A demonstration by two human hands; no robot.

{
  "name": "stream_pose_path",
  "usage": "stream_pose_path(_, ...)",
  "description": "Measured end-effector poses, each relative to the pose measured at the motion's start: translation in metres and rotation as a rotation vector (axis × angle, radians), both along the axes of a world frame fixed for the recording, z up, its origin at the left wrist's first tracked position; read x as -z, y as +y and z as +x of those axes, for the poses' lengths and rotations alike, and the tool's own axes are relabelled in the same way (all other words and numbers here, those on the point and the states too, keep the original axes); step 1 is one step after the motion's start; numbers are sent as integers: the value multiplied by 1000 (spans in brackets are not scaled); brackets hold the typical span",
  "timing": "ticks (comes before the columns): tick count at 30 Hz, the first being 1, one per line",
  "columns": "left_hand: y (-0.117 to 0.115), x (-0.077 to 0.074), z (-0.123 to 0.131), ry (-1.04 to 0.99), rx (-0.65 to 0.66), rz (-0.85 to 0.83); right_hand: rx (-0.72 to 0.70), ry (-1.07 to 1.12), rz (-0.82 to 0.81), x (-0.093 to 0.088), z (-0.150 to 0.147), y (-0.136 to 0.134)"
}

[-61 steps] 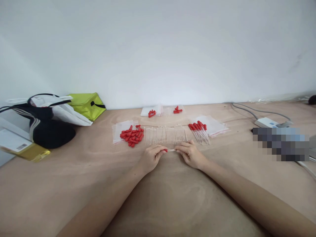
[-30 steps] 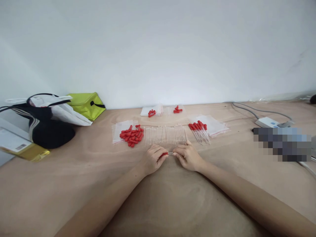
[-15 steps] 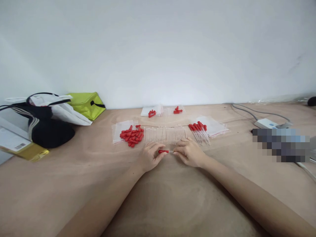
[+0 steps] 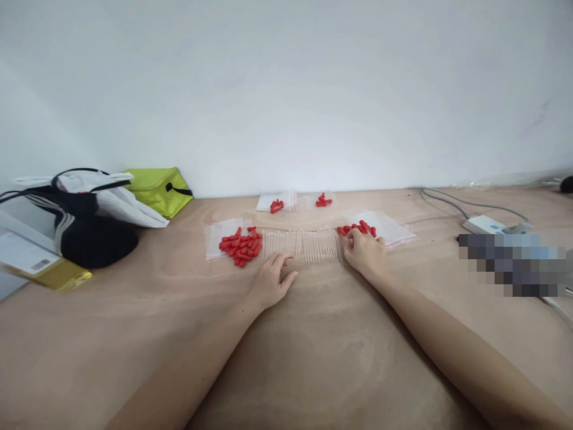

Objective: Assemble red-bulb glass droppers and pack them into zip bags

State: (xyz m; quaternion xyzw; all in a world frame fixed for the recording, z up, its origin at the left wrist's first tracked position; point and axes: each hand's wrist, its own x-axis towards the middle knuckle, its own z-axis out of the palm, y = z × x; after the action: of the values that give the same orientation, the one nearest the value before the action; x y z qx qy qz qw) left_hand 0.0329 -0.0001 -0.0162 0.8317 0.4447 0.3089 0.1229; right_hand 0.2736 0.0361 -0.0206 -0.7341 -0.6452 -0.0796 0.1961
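My left hand (image 4: 270, 282) rests on the table with its fingers apart and nothing in them. Just beyond it lie clear glass dropper tubes (image 4: 280, 243) side by side, with a second row of tubes (image 4: 319, 245) to their right. My right hand (image 4: 367, 255) is over the group of red-bulbed droppers (image 4: 364, 227), its fingers pinched at a dropper (image 4: 341, 232) on the group's left edge. The fingertips are partly hidden, and the hand covers most of the group's glass tubes. Left of the tubes is a heap of loose red rubber bulbs (image 4: 242, 246).
Clear zip bags (image 4: 396, 230) lie under the droppers, and more bags (image 4: 215, 239) under the bulb heap. Small bags with red bulbs (image 4: 277, 206) sit near the wall. A black cap (image 4: 96, 242) and green bag (image 4: 156, 191) stand left; a power strip (image 4: 483, 226) is right.
The dropper that both hands held in front of the tubes has left that spot. My left hand has let go and opened; my right hand has moved right and away to the dropper group.
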Motion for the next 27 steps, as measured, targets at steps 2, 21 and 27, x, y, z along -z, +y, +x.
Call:
stream_pose_path(2,0,0,0,5,-2,-4,14,-19,-30,-1,-3,2)
stream_pose_path(21,30,-23,-47,426,-667,180,-23,-48,-131,-6,-12,-2)
stream_pose_path(27,31,-27,-54,518,-638,133,-16,-91,-144,-5,-15,0)
